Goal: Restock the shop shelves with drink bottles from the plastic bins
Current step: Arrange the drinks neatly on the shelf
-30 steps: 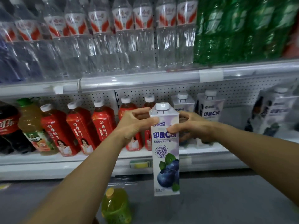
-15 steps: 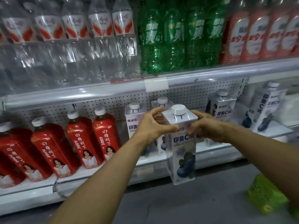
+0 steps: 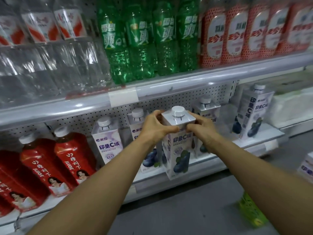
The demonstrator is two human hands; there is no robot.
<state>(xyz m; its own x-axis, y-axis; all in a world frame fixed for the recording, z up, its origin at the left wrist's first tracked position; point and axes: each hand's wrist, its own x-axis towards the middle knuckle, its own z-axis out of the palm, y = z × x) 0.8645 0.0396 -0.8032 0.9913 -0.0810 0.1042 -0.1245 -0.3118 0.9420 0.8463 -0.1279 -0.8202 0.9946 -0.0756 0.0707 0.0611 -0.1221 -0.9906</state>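
A white and purple blueberry drink carton (image 3: 179, 150) with a white cap hangs upright in front of the lower shelf's edge (image 3: 199, 168). My left hand (image 3: 155, 128) grips its top from the left, and my right hand (image 3: 201, 128) grips the top from the right. Behind it on the lower shelf stand more cartons of the same drink: one at the left (image 3: 107, 141), one partly hidden by my left hand (image 3: 137, 122), one behind my right hand (image 3: 205, 111), and one further right (image 3: 254, 112).
Red juice bottles (image 3: 67, 160) fill the lower shelf's left part. The upper shelf (image 3: 152, 94) holds clear water bottles (image 3: 50, 48), green soda bottles (image 3: 144, 39) and red-white bottles (image 3: 237, 31). A green thing (image 3: 250, 211) lies on the grey floor at the right, with another carton (image 3: 306, 168) at the frame's edge.
The view has swung right along the shelves. Both hands have carried the carton right and closer to the lower shelf, next to the other blueberry cartons.
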